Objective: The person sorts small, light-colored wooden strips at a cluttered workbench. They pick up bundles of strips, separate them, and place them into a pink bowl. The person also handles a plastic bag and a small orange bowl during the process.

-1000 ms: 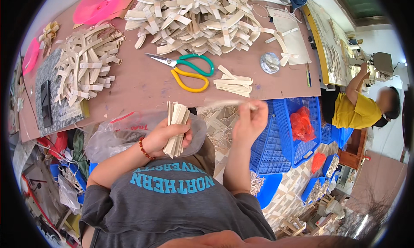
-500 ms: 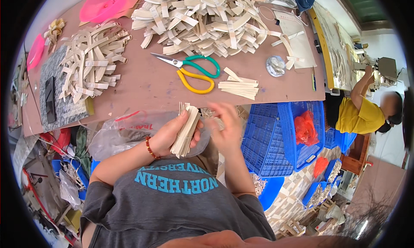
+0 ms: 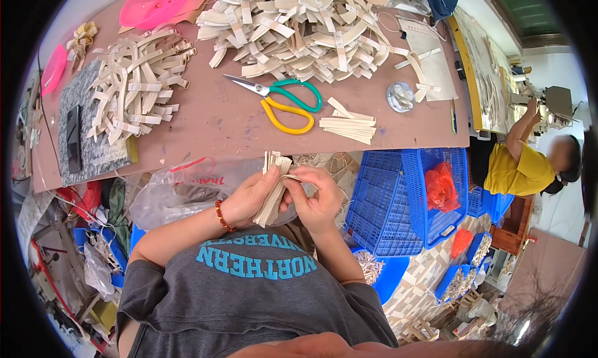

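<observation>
My left hand is wrapped round a bundle of cream strips, held upright in front of the table's near edge. Thumb and fingers of my right hand pinch the upper end of one strip, which bends away from the bundle. On the table beyond lie scissors with one green and one yellow handle, blades pointing left. To their right rests a small stack of similar cream strips.
A big heap of cream strap pieces covers the table's far middle; a smaller pile lies left beside a black phone. Blue plastic crates stand at the right. A person in yellow works at far right.
My right hand has come in to the bundle and now grips a strip's upper end, bending it over. My left hand keeps its hold on the bundle.
</observation>
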`<state>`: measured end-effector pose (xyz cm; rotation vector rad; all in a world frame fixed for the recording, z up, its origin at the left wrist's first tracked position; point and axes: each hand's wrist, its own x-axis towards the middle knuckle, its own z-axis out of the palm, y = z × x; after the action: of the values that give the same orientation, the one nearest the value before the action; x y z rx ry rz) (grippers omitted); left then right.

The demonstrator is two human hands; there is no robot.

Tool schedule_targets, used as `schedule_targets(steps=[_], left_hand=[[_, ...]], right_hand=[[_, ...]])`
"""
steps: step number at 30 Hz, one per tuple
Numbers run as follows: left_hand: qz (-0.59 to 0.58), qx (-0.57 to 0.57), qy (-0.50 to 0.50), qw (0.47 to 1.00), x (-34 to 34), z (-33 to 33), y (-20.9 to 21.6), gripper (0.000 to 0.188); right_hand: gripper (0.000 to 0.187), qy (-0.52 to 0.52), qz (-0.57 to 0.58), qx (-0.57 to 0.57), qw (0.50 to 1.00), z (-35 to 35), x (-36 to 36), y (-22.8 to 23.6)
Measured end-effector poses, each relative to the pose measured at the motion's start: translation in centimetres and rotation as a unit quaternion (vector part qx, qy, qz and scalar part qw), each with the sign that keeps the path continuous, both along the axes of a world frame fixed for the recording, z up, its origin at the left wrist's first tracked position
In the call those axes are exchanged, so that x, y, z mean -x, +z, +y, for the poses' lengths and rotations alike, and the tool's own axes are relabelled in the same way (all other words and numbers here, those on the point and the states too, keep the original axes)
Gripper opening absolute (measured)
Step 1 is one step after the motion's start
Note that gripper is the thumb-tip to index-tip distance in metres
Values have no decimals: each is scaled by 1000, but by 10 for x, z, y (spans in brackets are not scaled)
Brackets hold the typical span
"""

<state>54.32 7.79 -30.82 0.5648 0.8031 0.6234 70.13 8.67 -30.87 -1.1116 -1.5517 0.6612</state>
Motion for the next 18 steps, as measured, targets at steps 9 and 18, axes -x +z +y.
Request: schedule_targets(steps=[9,18], left_hand=[[-119,9,14,993,4,7,7,27],[-123,-104,55,985,58,17,56,38]], right_hand=[[24,-71,137,-50,987,0,-18,22],[23,-238,-167,105,951,106,-119,-43]])
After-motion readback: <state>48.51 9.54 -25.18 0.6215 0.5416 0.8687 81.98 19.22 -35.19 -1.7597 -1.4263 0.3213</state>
